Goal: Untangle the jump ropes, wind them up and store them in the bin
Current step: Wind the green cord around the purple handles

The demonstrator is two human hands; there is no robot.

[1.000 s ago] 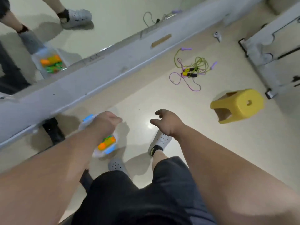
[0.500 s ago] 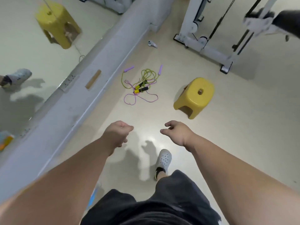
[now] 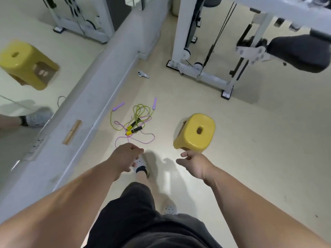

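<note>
The view has swung up off the bin, which is out of frame now, and the tangled jump ropes (image 3: pixel 133 125), far off a second ago, now lie on the floor (image 3: pixel 250 140) just ahead of both hands. Neither hand touches them. The tangle is a purple rope and a yellow-green one knotted together. The two purple handles (image 3: pixel 154 102) are splayed at the far side, and the two yellow-and-black handles (image 3: pixel 134 127) lie side by side in the middle. The nearest purple loop lies just beyond the left hand's knuckles in the view.

The left hand (image 3: pixel 125 157) is stretched forward, back up, with its fingers folded under the palm and nothing in them. The right hand (image 3: pixel 194 162) reaches forward beside it, well apart from it. Its fingers are loosely bent, its thumb stands apart, and it is also empty.

A yellow stool (image 3: pixel 196 133) stands just right of the ropes, near the right hand. A white gym machine (image 3: pixel 200 72) stands farther back. A small white controller (image 3: pixel 142 74) lies by the wall ledge (image 3: pixel 100 90).
</note>
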